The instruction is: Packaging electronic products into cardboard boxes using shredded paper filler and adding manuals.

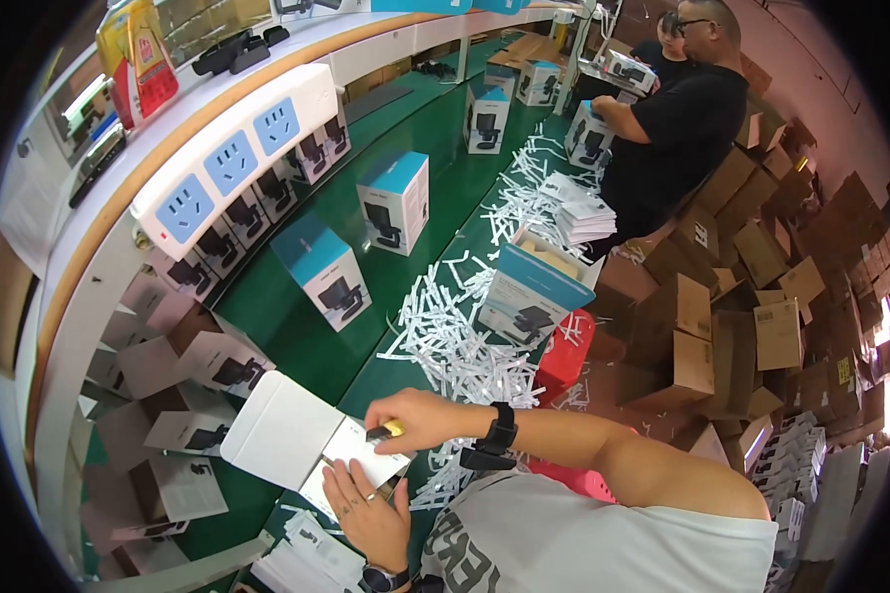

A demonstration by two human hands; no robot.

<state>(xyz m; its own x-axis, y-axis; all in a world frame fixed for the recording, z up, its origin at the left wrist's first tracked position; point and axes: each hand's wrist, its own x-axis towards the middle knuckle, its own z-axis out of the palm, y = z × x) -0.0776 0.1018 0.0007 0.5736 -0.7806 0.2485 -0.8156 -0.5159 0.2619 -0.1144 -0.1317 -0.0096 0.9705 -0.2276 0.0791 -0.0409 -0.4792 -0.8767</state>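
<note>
while the left hand (366, 506) presses flat on a white box (302, 442), fingers spread, right hand (415, 420) grip pinching a small yellow tool (388, 431)

The person wears a white short-sleeved T-shirt (603, 539) with dark block lettering across the chest. A black watch (496, 437) sits on the right wrist, and another dark watch (381, 577) on the left. A ring (369, 497) circles one finger of the left hand (366, 509).

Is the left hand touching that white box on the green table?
Touching: the head view shows the left hand lying flat on the white box, fingers pressing its flap.
</note>
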